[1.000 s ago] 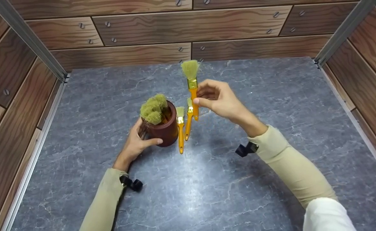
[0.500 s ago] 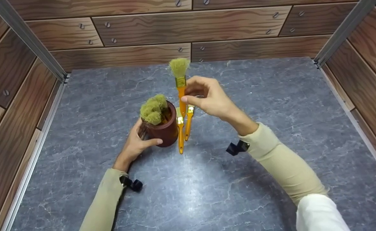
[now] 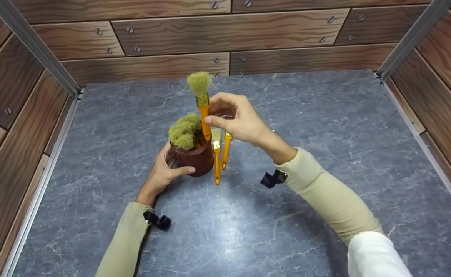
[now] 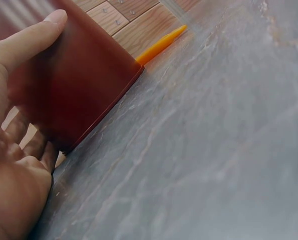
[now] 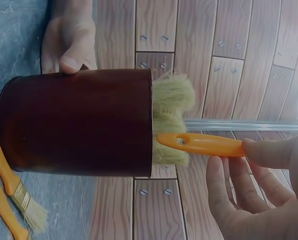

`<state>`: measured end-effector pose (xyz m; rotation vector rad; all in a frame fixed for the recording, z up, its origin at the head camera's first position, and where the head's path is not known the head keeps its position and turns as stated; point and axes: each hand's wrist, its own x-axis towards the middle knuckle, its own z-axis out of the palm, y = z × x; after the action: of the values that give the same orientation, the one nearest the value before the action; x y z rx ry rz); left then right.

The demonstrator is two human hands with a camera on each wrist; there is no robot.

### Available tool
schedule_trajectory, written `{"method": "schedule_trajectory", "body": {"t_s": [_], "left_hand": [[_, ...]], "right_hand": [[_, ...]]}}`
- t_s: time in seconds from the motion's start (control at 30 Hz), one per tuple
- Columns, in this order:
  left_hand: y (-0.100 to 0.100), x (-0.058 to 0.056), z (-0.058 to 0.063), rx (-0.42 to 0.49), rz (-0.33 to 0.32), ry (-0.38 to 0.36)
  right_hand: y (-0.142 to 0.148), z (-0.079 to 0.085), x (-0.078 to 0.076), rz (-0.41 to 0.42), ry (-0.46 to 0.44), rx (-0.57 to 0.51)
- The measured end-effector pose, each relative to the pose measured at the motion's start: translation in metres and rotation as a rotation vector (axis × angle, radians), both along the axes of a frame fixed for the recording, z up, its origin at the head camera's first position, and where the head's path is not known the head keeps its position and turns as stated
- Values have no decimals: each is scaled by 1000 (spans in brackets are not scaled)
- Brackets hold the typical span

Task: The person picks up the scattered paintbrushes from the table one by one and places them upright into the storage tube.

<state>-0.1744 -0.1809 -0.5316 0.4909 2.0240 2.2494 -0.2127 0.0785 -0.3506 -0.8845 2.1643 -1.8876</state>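
Note:
A dark red-brown cylindrical cup (image 3: 195,159) stands on the table, holding several paintbrushes (image 3: 183,132) with pale bristles up. My left hand (image 3: 160,173) grips its near left side, thumb across the front; the wall appears close up in the left wrist view. My right hand (image 3: 240,121) pinches a paintbrush (image 3: 203,109) by its orange handle, bristles up. In the right wrist view, the tip of that handle (image 5: 204,144) is just above the cup's mouth, in front of the bristles.
Two more orange-handled paintbrushes lie on the table right of the cup, one nearer (image 3: 217,163) and one partly behind the right hand (image 3: 226,152). The grey marbled tabletop (image 3: 248,223) is bounded by wood-patterned walls (image 3: 225,34) and metal corner posts.
My right hand has carried the upright paintbrush leftward, from above the loose brushes to over the cup's right rim. The left hand and the cup have stayed in place.

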Motion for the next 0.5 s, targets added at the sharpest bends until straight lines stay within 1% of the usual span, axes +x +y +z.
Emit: {"method": "schedule_trajectory", "body": {"t_s": [0.23,0.5], "left_hand": [[0,0,-1,-17,4,-12],[-2,2,0,-43,24,-14]], "right_hand": [[-9,-4,-1,9,40,1],[-16,-4,0,14,36,16]]}}
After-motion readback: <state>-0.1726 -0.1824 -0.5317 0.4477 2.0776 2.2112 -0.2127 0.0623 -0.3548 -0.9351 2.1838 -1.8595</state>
